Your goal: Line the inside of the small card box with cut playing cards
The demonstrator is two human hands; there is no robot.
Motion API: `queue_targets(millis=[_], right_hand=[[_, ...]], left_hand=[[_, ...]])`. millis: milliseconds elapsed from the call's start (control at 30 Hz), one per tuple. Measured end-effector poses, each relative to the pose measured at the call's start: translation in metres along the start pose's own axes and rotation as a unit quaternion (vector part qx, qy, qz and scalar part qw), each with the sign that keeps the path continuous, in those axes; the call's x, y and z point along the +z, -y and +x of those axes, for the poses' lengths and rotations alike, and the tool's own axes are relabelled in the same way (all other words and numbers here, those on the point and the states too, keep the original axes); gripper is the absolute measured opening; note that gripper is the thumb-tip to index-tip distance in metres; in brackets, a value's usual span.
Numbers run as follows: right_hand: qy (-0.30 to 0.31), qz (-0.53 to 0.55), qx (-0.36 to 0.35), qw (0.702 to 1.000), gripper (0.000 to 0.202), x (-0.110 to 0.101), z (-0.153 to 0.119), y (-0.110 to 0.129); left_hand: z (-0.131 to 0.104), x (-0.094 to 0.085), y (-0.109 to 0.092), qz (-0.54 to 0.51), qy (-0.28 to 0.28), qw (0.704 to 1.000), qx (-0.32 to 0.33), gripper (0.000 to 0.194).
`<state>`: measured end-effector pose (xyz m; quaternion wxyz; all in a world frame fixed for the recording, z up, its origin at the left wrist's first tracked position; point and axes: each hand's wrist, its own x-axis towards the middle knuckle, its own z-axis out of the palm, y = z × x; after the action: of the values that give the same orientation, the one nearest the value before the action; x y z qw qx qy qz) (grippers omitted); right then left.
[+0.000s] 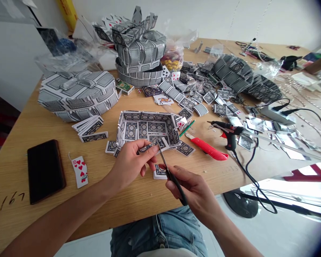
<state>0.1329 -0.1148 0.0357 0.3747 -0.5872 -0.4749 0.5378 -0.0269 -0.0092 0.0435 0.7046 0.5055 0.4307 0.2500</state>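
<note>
Over the near side of the desk (123, 208), the right hand (194, 184) has its fingers wrapped round some black-handled scissors (178, 185), while the left hand (131, 160) has its fingers pinching a little white card piece (164, 144) right at the blades. Off left there's a phone (45, 171) and a cut ten of hearts (80, 172). Just past the hands sits an open playing-card box (143, 129), with a red cutter (207, 147) and glue gun (228, 135) to its right. Way back: chunky woven card baskets (79, 92) plus loads of folded cards (196, 96).

The phone (46, 171) lies left of the open card box (149, 129)
</note>
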Motion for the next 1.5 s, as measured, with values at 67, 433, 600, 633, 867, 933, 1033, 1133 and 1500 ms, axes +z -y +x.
queue_targets(millis=[67, 433, 600, 633, 867, 933, 1033, 1133, 1500], right_hand=[[-0.001, -0.014, 0.0, 1.0, 0.041, 0.0, 0.0, 0.0], [0.02, 0.023, 0.025, 0.999, 0.046, -0.003, 0.002, 0.001], [0.067, 0.082, 0.039, 0.994, 0.054, -0.015, 0.002, 0.008], [0.074, 0.077, 0.039, 0.994, 0.055, -0.018, 0.001, 0.008], [0.046, 0.041, 0.053, 0.997, 0.053, -0.026, -0.006, 0.005], [0.045, 0.046, 0.056, 0.996, 0.052, -0.025, -0.005, 0.004], [0.016, -0.004, 0.043, 0.999, 0.049, -0.03, -0.006, 0.0], [-0.024, -0.074, 0.04, 0.996, 0.045, -0.046, -0.012, -0.002], [-0.134, -0.159, -0.35, 0.913, 0.052, -0.04, 0.039, 0.006]], left_hand=[[0.0, 0.0, 0.001, -0.009, -0.002, 1.0, -0.002, 0.028], [0.002, 0.0, 0.002, -0.05, 0.011, 0.999, -0.016, 0.029], [0.002, -0.002, 0.0, -0.063, 0.046, 0.996, -0.05, 0.028], [0.002, -0.002, 0.0, -0.07, 0.047, 0.995, -0.055, 0.028], [0.006, -0.005, 0.002, -0.112, 0.003, 0.993, -0.043, 0.027], [0.006, -0.005, 0.002, -0.111, 0.007, 0.993, -0.042, 0.027], [0.006, -0.006, 0.002, -0.112, 0.005, 0.993, -0.045, 0.027], [0.007, -0.007, 0.002, -0.121, -0.009, 0.992, -0.047, 0.027], [0.007, -0.004, 0.004, -0.161, 0.098, 0.969, -0.157, 0.03]])
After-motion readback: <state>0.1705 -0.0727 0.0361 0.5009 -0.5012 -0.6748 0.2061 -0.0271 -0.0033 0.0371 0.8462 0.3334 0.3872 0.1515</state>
